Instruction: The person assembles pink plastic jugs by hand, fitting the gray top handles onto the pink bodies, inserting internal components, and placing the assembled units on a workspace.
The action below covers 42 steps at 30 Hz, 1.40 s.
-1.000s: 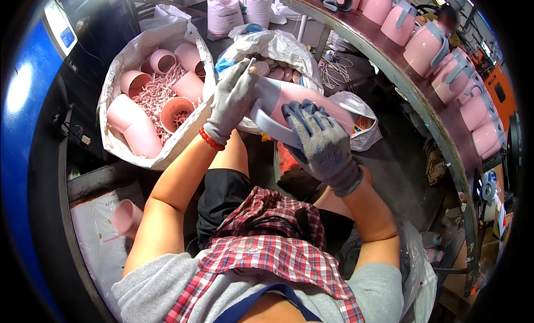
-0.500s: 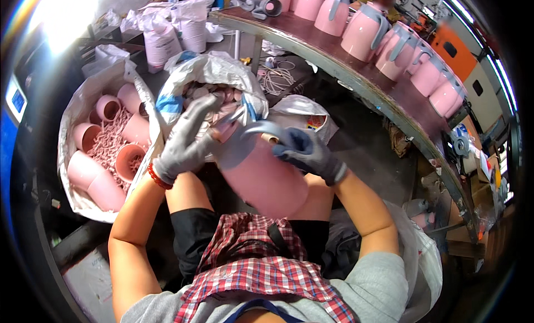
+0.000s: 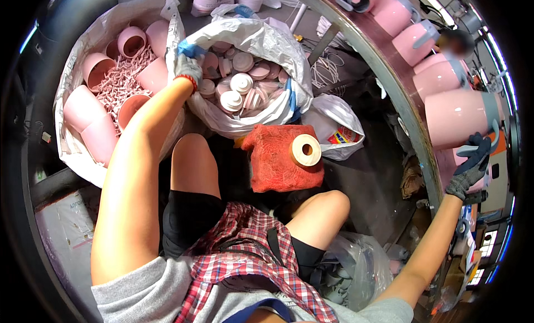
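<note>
My right hand (image 3: 471,164), in a grey and dark glove, is at the right on the bench, its fingers around the grey handle of a pink jug (image 3: 457,118) with a grey top. The jug looks tilted over on its side in this view. My left hand (image 3: 189,70), gloved in grey, reaches forward to the left rim of a white sack (image 3: 256,34), beside its blue patch. Its fingers are small and partly hidden, so their grip does not show. Inside the sack lie pink round lids (image 3: 260,71) and several white stepped caps (image 3: 241,83).
A second sack (image 3: 67,120) at left holds pink cylindrical shells (image 3: 99,138) and small pink pieces. Before my knees stands a red cloth-covered block (image 3: 272,164) with a cream ring (image 3: 306,150). More pink jugs (image 3: 414,42) line the bench (image 3: 384,81). A person is beyond it.
The pink jug held over my lap is now away from there, and my right hand has swung right to the bench. My left hand has moved forward to the sack. The view has turned.
</note>
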### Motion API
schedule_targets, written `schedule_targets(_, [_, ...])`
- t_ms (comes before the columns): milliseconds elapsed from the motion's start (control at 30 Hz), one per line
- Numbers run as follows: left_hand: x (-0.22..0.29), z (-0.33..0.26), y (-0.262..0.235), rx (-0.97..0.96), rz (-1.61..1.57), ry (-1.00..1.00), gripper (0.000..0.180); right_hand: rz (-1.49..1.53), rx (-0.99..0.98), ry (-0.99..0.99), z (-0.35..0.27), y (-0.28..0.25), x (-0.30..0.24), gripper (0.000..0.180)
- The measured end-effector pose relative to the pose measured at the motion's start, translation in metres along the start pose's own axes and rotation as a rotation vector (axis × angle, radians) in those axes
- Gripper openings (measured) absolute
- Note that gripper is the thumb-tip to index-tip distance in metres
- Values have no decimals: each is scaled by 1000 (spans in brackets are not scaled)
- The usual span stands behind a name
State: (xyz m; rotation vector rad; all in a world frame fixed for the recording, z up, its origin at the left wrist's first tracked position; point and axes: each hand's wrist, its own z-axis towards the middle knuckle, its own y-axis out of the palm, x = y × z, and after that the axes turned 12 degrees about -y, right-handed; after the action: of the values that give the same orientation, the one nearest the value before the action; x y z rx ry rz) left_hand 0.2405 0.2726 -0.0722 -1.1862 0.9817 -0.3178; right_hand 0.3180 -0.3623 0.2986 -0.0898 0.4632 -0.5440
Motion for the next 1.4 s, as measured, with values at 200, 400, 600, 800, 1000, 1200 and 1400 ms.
schedule_targets(200, [-2,41,15,-149,-2,-46,49,-103,-5,26,30,19,109,41])
schedule_targets(400, [-30,24,-5,-272,34,48,31,256,-336,86,96,67,235,39])
schedule_targets(600, [-70,-61,-62,297,-779,509,30,-780,-818,-716,154,18,315,38])
schedule_targets(800, [-237,-261,-104,801,-680,125,44,-151,-471,-98,31,48,228,41])
schedule_targets(1000, [-366,-421,118,671,-468,-762,52,58,-503,-72,-47,69,71,45])
schedule_targets(1200, [-317,-605,316,-1043,-840,-841,121,1,-737,-574,-67,114,-12,36])
schedule_targets(1400, [-201,-657,222,-1270,-918,-991,123,36,-846,-951,-135,149,-113,31])
